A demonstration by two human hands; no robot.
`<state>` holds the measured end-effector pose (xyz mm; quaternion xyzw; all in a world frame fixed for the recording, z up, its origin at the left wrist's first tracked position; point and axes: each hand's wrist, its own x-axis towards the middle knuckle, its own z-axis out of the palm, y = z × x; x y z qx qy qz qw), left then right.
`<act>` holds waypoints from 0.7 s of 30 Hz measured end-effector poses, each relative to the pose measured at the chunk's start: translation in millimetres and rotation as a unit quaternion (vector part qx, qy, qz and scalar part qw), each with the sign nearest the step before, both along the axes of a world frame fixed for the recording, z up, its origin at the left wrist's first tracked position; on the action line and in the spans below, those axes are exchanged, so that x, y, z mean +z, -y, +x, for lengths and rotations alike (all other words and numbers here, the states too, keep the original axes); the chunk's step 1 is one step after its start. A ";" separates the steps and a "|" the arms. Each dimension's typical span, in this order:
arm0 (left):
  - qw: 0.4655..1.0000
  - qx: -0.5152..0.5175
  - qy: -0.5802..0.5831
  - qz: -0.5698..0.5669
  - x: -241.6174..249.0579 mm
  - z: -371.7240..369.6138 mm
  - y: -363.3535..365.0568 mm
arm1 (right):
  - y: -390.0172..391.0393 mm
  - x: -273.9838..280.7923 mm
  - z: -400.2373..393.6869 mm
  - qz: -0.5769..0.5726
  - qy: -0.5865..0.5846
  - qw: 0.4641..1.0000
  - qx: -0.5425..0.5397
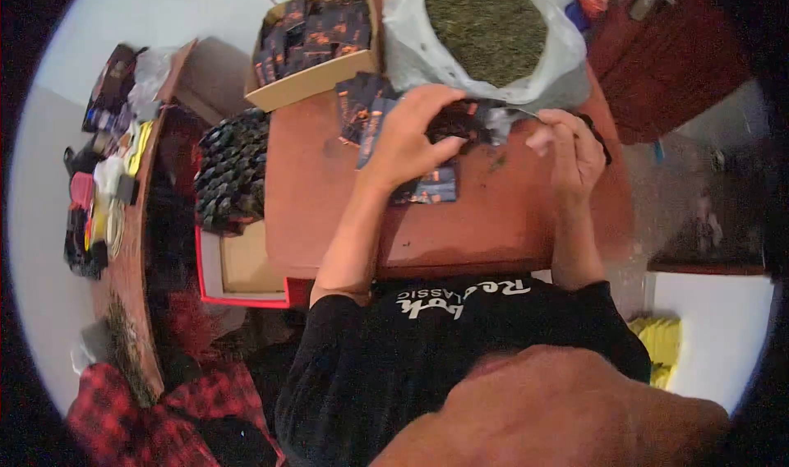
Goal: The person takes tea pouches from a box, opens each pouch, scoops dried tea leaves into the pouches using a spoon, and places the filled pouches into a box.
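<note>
My left hand [415, 134] is closed around a dark packet with orange print [456, 124], held over the table. A silvery, shiny part [497, 125] shows at the packet's right end. Beside that end, my right hand [571, 148] is closed with thumb and fingers pinched together; what they hold, if anything, is too small to make out. Under and left of my left hand lie more dark printed packets [359, 105]. A flat dark packet [438, 186] rests just below it. Beyond both hands, a white plastic bag [404, 44] holds dried green leaf material [486, 30].
A cardboard box [316, 79] full of dark packets stands at the back left of the reddish-brown table [493, 229]. Left of the table, dark packets [230, 167] are heaped by a red-edged box [244, 300]. A side shelf [136, 245] carries assorted items.
</note>
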<state>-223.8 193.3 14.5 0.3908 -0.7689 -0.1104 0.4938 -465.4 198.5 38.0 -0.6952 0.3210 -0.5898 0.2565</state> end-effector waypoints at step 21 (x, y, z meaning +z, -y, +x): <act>0.961 0.088 -0.226 0.133 -21.6 16.1 5.4 | 213.9 -15.5 32.1 -0.016 -0.098 0.984 -0.149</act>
